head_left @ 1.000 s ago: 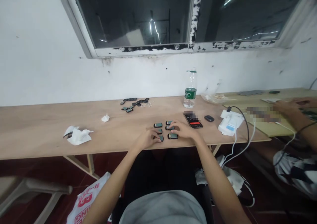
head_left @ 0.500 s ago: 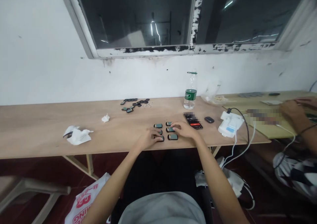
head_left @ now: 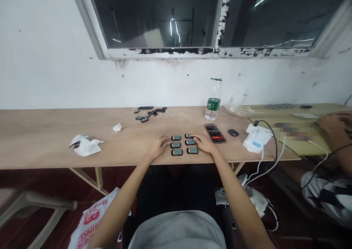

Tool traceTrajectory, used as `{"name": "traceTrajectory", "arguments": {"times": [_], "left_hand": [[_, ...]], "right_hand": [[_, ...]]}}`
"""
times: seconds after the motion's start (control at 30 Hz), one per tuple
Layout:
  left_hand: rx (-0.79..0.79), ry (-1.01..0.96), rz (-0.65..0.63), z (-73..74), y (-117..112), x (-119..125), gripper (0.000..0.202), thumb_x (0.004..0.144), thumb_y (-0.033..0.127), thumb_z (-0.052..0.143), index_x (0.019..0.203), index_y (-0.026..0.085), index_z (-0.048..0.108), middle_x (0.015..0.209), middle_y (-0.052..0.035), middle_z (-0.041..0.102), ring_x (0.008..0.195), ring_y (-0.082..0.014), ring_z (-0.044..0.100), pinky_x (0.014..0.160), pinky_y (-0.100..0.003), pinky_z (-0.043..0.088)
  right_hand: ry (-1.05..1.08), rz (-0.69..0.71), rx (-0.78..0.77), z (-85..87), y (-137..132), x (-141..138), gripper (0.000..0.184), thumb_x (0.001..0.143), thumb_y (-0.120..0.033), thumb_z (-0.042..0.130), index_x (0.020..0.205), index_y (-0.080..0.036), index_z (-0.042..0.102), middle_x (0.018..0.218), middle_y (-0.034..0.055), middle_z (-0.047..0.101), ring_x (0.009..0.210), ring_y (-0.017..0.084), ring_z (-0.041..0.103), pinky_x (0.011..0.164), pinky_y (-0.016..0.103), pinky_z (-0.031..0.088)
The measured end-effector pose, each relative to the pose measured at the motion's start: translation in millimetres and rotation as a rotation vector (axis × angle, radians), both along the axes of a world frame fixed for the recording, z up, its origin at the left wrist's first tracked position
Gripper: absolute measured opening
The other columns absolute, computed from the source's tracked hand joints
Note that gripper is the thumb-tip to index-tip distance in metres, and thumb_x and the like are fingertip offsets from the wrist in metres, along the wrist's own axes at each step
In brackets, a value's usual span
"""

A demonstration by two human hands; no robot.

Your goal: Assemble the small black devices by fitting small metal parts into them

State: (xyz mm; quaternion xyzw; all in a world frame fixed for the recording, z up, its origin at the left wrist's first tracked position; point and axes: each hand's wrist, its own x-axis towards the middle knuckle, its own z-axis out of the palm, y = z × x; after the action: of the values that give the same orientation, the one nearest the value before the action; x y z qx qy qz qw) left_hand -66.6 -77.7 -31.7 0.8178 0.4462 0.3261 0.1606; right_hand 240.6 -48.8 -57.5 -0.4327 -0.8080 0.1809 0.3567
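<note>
Small black rounded casings with grey-green inserts lie in two columns of three near the table's front edge. My left hand (head_left: pixel 158 148) rests on the wood just left of the left column, fingers apart and holding nothing. Closest to it is the middle-left casing (head_left: pixel 175 145), with the front-left casing (head_left: pixel 177 152) below. My right hand (head_left: pixel 204 144) lies right of the other column, fingers stretched out. Its fingertips reach the edge of the back-right casing (head_left: pixel 188 135) and lie beside the middle-right casing (head_left: pixel 189 142). The front-right casing (head_left: pixel 192 150) lies untouched.
More dark casings (head_left: pixel 150 113) and small white bits (head_left: pixel 164 114) lie farther back. A water bottle (head_left: pixel 213 107), a phone (head_left: pixel 216 134), a black fob-like object (head_left: pixel 233 132) and a white power strip (head_left: pixel 257 138) stand right. Crumpled tissues (head_left: pixel 87 146) lie left; another person's hands (head_left: pixel 334 123) are far right.
My left hand has moved left off the left column, uncovering its casings. My right hand has shifted slightly back toward the back-right casing. The camera view has shifted a little.
</note>
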Motion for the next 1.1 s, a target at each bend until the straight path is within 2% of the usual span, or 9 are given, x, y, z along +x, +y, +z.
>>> {"name": "traceTrajectory", "arguments": {"times": [0.23, 0.47, 0.73, 0.97, 1.1], "left_hand": [[0.033, 0.028, 0.128, -9.4, 9, -5, 0.026, 0.095, 0.027, 0.052, 0.112, 0.017, 0.069, 0.117, -0.0107, 0.069, 0.108, -0.0268, 0.066, 0.098, -0.041, 0.051], [0.104, 0.086, 0.126, -14.4, 8, -2, 0.025, 0.097, 0.023, 0.048, 0.103, 0.018, 0.071, 0.113, -0.0093, 0.069, 0.105, -0.0254, 0.067, 0.098, -0.040, 0.052], [0.158, 0.125, 0.123, -15.2, 8, -2, 0.024, 0.098, 0.024, 0.047, 0.102, 0.018, 0.071, 0.109, -0.0094, 0.067, 0.103, -0.0244, 0.065, 0.096, -0.039, 0.053], [0.139, 0.135, 0.118, -15.2, 8, -2, 0.026, 0.099, 0.025, 0.045, 0.103, 0.017, 0.070, 0.111, -0.0102, 0.067, 0.103, -0.0251, 0.065, 0.096, -0.040, 0.053], [0.138, 0.140, 0.115, -15.7, 9, -3, 0.026, 0.099, 0.025, 0.044, 0.103, 0.017, 0.069, 0.111, -0.0101, 0.066, 0.103, -0.0245, 0.064, 0.096, -0.040, 0.052]], "right_hand": [[0.102, 0.012, 0.035, -1.4, 2, 2, 0.034, 0.099, -0.031, 0.046, 0.123, -0.023, 0.069, 0.130, 0.0092, 0.067, 0.123, 0.025, 0.060, 0.112, 0.046, 0.043], [0.060, 0.002, 0.051, -1.1, 1, -1, 0.030, 0.096, -0.026, 0.049, 0.117, -0.022, 0.070, 0.124, 0.0102, 0.068, 0.118, 0.025, 0.061, 0.109, 0.046, 0.044], [0.028, -0.027, 0.057, 0.1, 2, -1, 0.031, 0.097, -0.026, 0.049, 0.121, -0.021, 0.067, 0.122, 0.0100, 0.066, 0.116, 0.023, 0.061, 0.107, 0.042, 0.046], [0.037, -0.016, 0.049, -0.8, 1, 0, 0.034, 0.097, -0.026, 0.047, 0.125, -0.023, 0.068, 0.127, 0.0097, 0.066, 0.120, 0.024, 0.060, 0.110, 0.045, 0.043], [0.039, -0.014, 0.055, -2.0, 2, -2, 0.033, 0.097, -0.024, 0.047, 0.119, -0.022, 0.071, 0.126, 0.0098, 0.068, 0.120, 0.024, 0.061, 0.110, 0.045, 0.044]]}}
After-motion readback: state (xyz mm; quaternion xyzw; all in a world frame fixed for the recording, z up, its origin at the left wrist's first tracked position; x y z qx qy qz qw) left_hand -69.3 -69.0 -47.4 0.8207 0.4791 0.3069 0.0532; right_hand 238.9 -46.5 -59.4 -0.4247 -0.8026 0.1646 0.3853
